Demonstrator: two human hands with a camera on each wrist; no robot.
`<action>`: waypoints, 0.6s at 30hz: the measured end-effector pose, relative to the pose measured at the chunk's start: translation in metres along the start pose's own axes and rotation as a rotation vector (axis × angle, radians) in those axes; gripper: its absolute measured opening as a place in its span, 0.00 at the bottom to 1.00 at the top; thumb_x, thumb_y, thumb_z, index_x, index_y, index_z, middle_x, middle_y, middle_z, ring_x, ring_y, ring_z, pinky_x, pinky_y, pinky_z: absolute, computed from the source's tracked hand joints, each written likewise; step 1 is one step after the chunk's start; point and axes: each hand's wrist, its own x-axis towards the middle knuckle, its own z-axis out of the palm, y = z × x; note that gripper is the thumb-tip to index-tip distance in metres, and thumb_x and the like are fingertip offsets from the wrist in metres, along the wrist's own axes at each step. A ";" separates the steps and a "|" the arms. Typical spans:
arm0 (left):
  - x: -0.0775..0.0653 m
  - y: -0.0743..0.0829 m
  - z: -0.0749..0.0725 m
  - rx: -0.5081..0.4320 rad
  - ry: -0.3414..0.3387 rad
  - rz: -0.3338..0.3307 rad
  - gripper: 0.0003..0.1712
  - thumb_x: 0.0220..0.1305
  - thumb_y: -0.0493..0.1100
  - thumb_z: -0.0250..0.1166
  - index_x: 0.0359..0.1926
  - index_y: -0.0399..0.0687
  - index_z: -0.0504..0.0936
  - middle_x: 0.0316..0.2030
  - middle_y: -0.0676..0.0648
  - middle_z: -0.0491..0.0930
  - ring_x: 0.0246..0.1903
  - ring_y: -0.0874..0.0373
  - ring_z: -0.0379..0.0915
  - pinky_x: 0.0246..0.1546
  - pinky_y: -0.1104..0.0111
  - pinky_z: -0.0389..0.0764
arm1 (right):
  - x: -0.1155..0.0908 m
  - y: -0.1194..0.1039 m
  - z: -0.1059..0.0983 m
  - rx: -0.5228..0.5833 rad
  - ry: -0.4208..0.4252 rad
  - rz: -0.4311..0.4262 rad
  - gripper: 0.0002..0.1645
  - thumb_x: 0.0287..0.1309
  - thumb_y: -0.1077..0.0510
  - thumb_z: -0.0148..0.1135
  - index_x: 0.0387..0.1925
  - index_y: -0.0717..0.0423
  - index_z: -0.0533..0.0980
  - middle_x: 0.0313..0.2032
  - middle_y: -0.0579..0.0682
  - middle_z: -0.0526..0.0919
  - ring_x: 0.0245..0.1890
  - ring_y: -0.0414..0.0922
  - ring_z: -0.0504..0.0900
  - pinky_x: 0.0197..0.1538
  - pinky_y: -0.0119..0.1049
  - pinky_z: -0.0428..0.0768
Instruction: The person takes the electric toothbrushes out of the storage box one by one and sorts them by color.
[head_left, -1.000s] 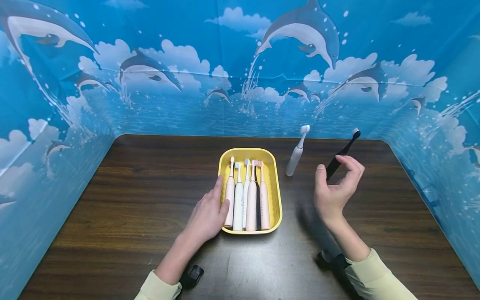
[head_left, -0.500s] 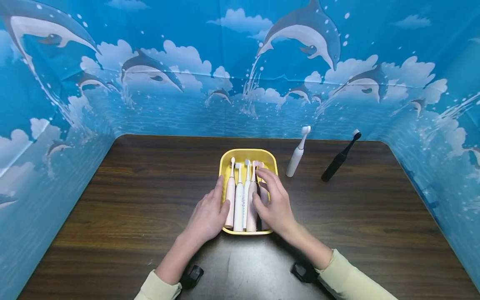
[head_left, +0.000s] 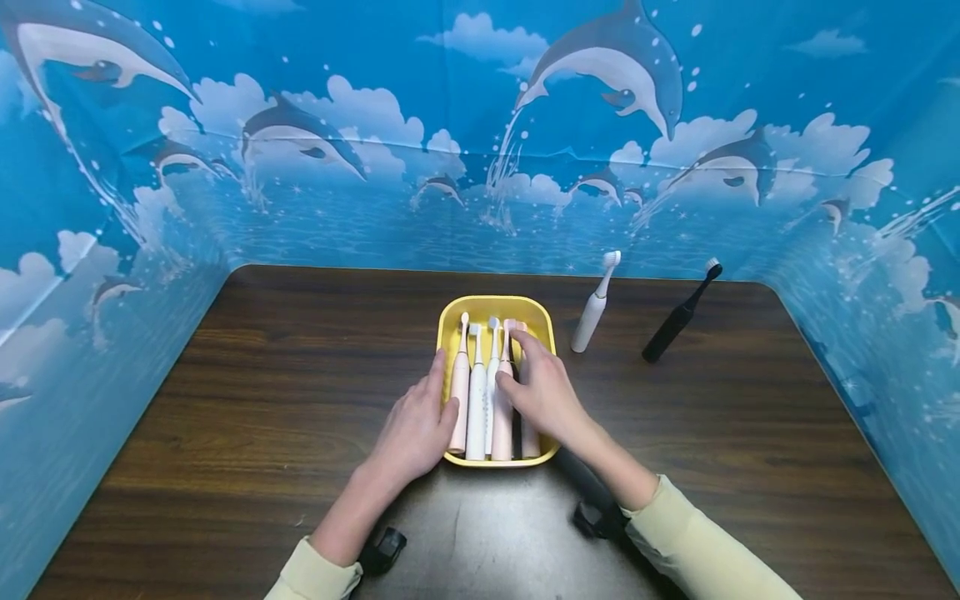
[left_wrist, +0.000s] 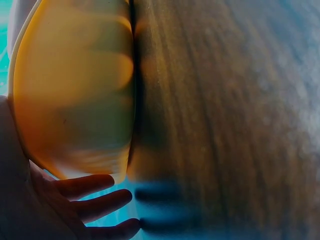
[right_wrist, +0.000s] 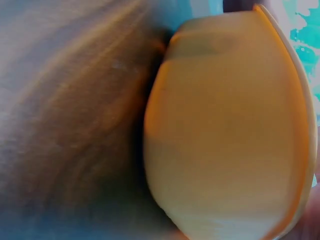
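In the head view, a yellow tray [head_left: 553,423] holds several electric toothbrushes lying side by side, pink, white and black. My left hand [head_left: 415,419] rests along the tray's left side, its thumb over the rim. In the left wrist view, that hand's fingers [left_wrist: 102,206] extend straight past the tray's outer wall [left_wrist: 75,100]. My right hand [head_left: 546,387] reaches over the tray's right side. Its thumb and forefinger straddle a pink toothbrush [head_left: 502,429]; whether they grip it I cannot tell. The hand covers much of another pink toothbrush [head_left: 529,442] and a black one.
Right of the tray, a white electric toothbrush [head_left: 590,321] and a black one [head_left: 671,329] stand upright on the dark wooden table [head_left: 300,358]. A blue dolphin backdrop [head_left: 375,208] rises along the table's back and sides. In the right wrist view, the tray's wall [right_wrist: 225,115] fills the middle.
My right hand has left the standing black toothbrush and come left over the tray, then shifted slightly farther left over the pink toothbrush. The left hand stays at the tray's side.
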 end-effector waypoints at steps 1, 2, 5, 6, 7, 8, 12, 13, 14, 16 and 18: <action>0.000 0.000 0.000 -0.004 -0.002 -0.003 0.43 0.76 0.48 0.55 0.82 0.43 0.45 0.70 0.32 0.67 0.64 0.36 0.70 0.63 0.45 0.71 | 0.002 0.000 0.000 0.003 -0.004 0.016 0.40 0.61 0.57 0.67 0.72 0.64 0.66 0.70 0.63 0.71 0.69 0.56 0.70 0.69 0.54 0.68; 0.000 0.000 -0.001 -0.007 -0.004 -0.005 0.43 0.76 0.48 0.55 0.82 0.43 0.45 0.71 0.32 0.67 0.64 0.36 0.70 0.63 0.45 0.70 | 0.003 0.000 0.000 0.006 -0.012 0.032 0.40 0.61 0.57 0.67 0.72 0.64 0.66 0.70 0.63 0.71 0.69 0.56 0.70 0.69 0.54 0.68; -0.001 0.000 -0.001 -0.011 -0.005 -0.010 0.43 0.77 0.48 0.55 0.82 0.44 0.45 0.71 0.32 0.66 0.65 0.36 0.69 0.63 0.45 0.70 | 0.006 -0.001 0.001 0.008 -0.038 0.066 0.40 0.62 0.56 0.66 0.73 0.64 0.65 0.70 0.64 0.70 0.70 0.56 0.69 0.69 0.53 0.67; -0.001 0.000 -0.001 -0.011 -0.004 -0.011 0.43 0.77 0.48 0.55 0.82 0.44 0.45 0.71 0.32 0.66 0.65 0.36 0.69 0.64 0.45 0.69 | 0.007 -0.001 0.002 0.007 -0.045 0.074 0.41 0.62 0.56 0.66 0.73 0.65 0.65 0.70 0.64 0.70 0.70 0.56 0.69 0.69 0.53 0.68; -0.001 0.000 -0.001 -0.012 -0.003 -0.011 0.43 0.77 0.48 0.55 0.82 0.44 0.45 0.71 0.32 0.66 0.65 0.36 0.69 0.64 0.45 0.69 | 0.007 -0.002 0.003 0.004 -0.051 0.081 0.41 0.63 0.56 0.66 0.73 0.65 0.65 0.69 0.64 0.70 0.69 0.56 0.69 0.69 0.52 0.68; 0.000 0.001 -0.001 -0.011 -0.003 -0.013 0.43 0.77 0.48 0.54 0.82 0.44 0.45 0.71 0.32 0.66 0.65 0.36 0.69 0.64 0.45 0.69 | 0.007 -0.002 0.004 0.001 -0.056 0.087 0.41 0.63 0.56 0.66 0.73 0.66 0.65 0.69 0.64 0.71 0.69 0.56 0.70 0.69 0.52 0.68; 0.000 0.002 0.000 -0.017 -0.011 -0.030 0.43 0.77 0.48 0.54 0.83 0.45 0.44 0.72 0.33 0.66 0.65 0.37 0.69 0.64 0.45 0.69 | 0.008 -0.003 0.009 -0.011 -0.097 0.112 0.42 0.64 0.55 0.67 0.73 0.67 0.63 0.69 0.65 0.70 0.69 0.55 0.70 0.69 0.51 0.67; 0.000 0.002 -0.001 -0.017 -0.014 -0.034 0.43 0.77 0.48 0.55 0.83 0.45 0.44 0.72 0.33 0.66 0.66 0.37 0.69 0.64 0.45 0.69 | 0.008 -0.004 0.011 -0.014 -0.115 0.120 0.42 0.64 0.54 0.66 0.73 0.67 0.63 0.69 0.65 0.70 0.69 0.55 0.69 0.70 0.51 0.67; 0.000 0.002 0.000 -0.015 -0.015 -0.037 0.43 0.77 0.48 0.55 0.83 0.45 0.44 0.72 0.33 0.66 0.65 0.37 0.69 0.64 0.45 0.69 | 0.009 -0.004 0.012 -0.017 -0.135 0.127 0.43 0.64 0.54 0.66 0.74 0.67 0.62 0.70 0.65 0.69 0.70 0.55 0.69 0.70 0.51 0.66; -0.001 0.002 -0.001 -0.013 -0.015 -0.039 0.43 0.77 0.48 0.55 0.83 0.45 0.44 0.72 0.33 0.66 0.65 0.37 0.69 0.63 0.45 0.70 | 0.010 -0.005 0.015 -0.017 -0.168 0.144 0.44 0.65 0.52 0.65 0.75 0.67 0.60 0.71 0.64 0.67 0.71 0.55 0.67 0.71 0.50 0.64; -0.001 0.002 -0.001 -0.012 -0.014 -0.037 0.43 0.77 0.48 0.55 0.83 0.45 0.44 0.71 0.33 0.66 0.65 0.37 0.69 0.63 0.45 0.70 | 0.011 -0.006 0.016 -0.011 -0.177 0.151 0.44 0.66 0.52 0.65 0.75 0.67 0.60 0.72 0.65 0.66 0.72 0.56 0.66 0.72 0.50 0.63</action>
